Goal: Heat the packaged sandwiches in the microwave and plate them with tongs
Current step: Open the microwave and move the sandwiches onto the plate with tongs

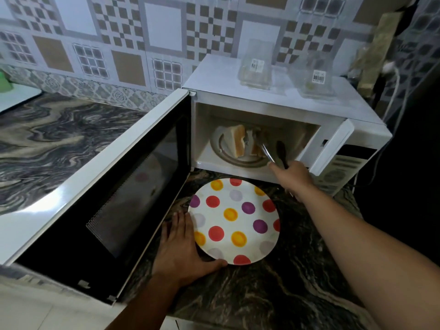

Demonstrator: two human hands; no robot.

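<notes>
reaching tongs (273, 151) into open microwave (262, 120), gripping sandwich (240, 144).
right hand (291, 177) clamping tongs inside microwave; left hand (181, 248), fingers spread flat, steadying dotted plate (234, 221) before microwave.

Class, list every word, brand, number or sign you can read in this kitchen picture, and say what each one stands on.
No text can be read.
Left plastic package on the microwave: white barcode sticker, print too blurred.
Right plastic package: white barcode sticker, print too blurred.
Microwave control panel: markings too blurred.
Dotted plate: coloured dots only, no words.
</notes>
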